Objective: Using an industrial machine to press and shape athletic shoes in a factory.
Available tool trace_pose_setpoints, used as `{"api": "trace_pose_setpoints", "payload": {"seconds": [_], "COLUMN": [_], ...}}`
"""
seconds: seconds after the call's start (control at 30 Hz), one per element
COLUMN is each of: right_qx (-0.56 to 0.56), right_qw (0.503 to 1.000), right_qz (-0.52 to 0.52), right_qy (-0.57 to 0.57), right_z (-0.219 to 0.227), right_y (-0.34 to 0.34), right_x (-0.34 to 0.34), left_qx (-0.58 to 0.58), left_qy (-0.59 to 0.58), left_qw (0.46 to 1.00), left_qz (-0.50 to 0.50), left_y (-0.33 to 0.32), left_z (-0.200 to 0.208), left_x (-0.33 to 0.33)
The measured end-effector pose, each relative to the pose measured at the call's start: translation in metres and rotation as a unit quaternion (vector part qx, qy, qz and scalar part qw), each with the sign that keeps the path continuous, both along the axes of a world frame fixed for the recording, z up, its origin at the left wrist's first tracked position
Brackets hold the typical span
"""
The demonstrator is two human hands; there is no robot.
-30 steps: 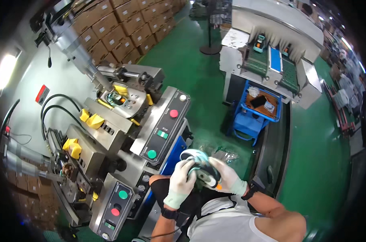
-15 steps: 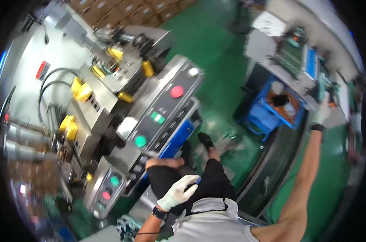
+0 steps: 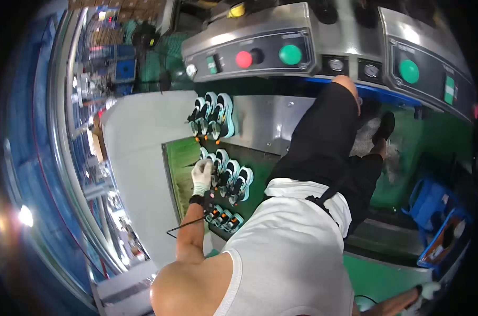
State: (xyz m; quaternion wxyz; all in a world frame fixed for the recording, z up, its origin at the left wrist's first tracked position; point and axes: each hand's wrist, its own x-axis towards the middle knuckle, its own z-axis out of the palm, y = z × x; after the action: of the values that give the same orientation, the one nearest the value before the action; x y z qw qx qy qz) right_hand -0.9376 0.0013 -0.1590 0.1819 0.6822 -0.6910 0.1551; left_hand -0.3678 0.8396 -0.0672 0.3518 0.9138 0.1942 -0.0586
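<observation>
My left hand [image 3: 201, 176], in a white glove with a dark band at the wrist, is among a row of black and light-teal sneakers [image 3: 229, 176]. Its fingers are curled at the sneaker at the left end of that row, which they partly cover. Above this row stands another group of similar sneakers [image 3: 216, 117] with orange bits at their ends. A smaller group [image 3: 225, 218] lies below, close to my forearm. Far off at the lower right rim is my gloved right hand [image 3: 430, 290], small and partly cut by the dark edge, so its fingers do not show clearly.
A machine's control panel [image 3: 249, 56] with green and red buttons runs along the top, with a second panel [image 3: 423, 71] to its right. Pale board [image 3: 136, 152] borders the shoes on the left. A blue cart [image 3: 431, 197] stands at the right.
The view has swung left, from the machine and the right-hand bench to the rows of sneakers. My left hand has gone from near my lap to the sneakers.
</observation>
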Motion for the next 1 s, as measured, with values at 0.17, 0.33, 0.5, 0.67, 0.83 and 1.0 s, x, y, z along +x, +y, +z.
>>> {"api": "trace_pose_setpoints", "payload": {"seconds": [0.17,0.33,0.5,0.67,0.83,1.0], "right_qx": [0.284,0.488,0.519,0.645,0.898,0.879], "right_qw": [0.91,0.693,0.639,0.498,0.113,0.051], "right_qz": [0.235,0.146,0.374,0.446,0.299,0.404], "right_qy": [-0.189,-0.51,-0.427,-0.371,-0.301,-0.246], "right_z": [-0.143,-0.096,-0.004,0.078,0.075,0.08], "right_y": [0.093,0.21,0.273,0.379,0.423,0.445], "right_x": [0.112,0.332,0.441,0.563,0.636,0.636], "left_qx": [0.18,0.267,0.133,-0.108,-0.371,-0.414], "left_qy": [0.098,0.207,0.224,0.099,-0.022,-0.037], "left_qw": [0.966,0.922,0.959,0.986,0.887,0.667], "left_qz": [-0.157,-0.189,-0.113,-0.073,-0.274,-0.618], "left_y": [0.046,0.041,0.011,-0.059,-0.127,-0.184], "left_z": [-0.035,-0.127,-0.099,-0.03,0.046,0.106], "left_x": [-0.046,-0.14,-0.095,-0.025,0.063,0.165]}}
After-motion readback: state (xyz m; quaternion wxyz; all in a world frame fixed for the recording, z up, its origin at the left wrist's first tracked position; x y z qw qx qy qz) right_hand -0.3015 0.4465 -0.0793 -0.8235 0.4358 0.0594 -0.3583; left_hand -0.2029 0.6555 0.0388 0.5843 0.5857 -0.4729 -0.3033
